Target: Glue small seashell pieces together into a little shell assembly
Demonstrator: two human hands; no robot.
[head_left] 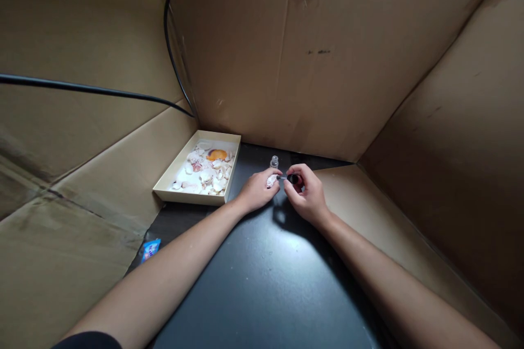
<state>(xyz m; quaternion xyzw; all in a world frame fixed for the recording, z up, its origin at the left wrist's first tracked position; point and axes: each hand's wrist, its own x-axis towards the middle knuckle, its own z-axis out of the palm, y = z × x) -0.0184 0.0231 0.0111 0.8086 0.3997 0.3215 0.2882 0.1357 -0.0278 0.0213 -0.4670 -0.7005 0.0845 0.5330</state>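
Pinched in the fingers of my left hand (257, 192) is a small whitish, rough seashell (271, 180). My right hand (307, 192) is closed around a black cap (292, 179) with a thin brush-like stem (281, 177) pointing left. The stem's tip meets or nearly meets the shell; I cannot tell which. Just behind my left fingertips stands a small clear glass bottle (274, 162) with an open-looking neck, its lower part hidden by the hand. To the left, a shallow cream box (192, 196) holds several seashells, one of them orange (216, 155).
Both hands are over a dark tabletop (245, 283). Cardboard walls (327, 65) enclose the back and sides, and a cardboard flap (360, 202) lies at right. A small blue packet (150, 250) rests near the left edge. Black cables (94, 89) cross the upper left.
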